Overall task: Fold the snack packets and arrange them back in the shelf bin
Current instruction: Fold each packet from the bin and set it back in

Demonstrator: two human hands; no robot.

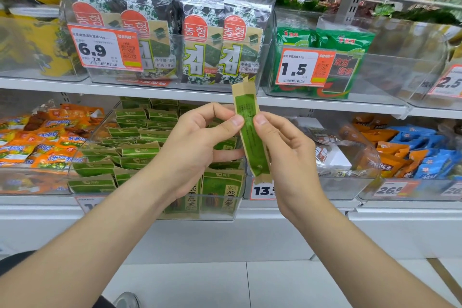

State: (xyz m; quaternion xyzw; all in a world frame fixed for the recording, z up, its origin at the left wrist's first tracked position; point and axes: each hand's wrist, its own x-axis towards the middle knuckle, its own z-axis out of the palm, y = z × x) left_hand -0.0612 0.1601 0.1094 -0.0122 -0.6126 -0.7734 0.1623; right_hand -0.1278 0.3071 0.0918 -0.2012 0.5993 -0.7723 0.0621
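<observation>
Packet [246, 107] is held up in mid-air in front of the shelves, approx. upright w/ top tilted slightly left; it's folded lengthwise into a narrow strip, green face w/ brown paper edges showing at top & bottom; top end overlaps the upper shelf [325, 105] edge in view. Left hand [197, 142] pinches the strip's left edge, thumb on front, fingers curled behind; right hand [287, 155] pinches the right edge opposite, thumb on front, other fingers wrapped behind lower part; the two thumbs are nearly level, just apart across the strip.

Below & behind the hands, clear bin [195, 217] on the lower shelf holds green packets [140, 150] of same type; most lie folded flat in rows, a few stand upright at the front wall. Left of bin: orange packs [50, 142]; right: another clear bin, then blue packs [425, 155]. Upper shelf: seaweed packs [200, 40] in a clear bin w/ 6.9 tag [105, 47]; next bin has a 1.5 tag [303, 67]. Tiled floor [200, 282] below; a shoe [127, 300] at bottom edge.
</observation>
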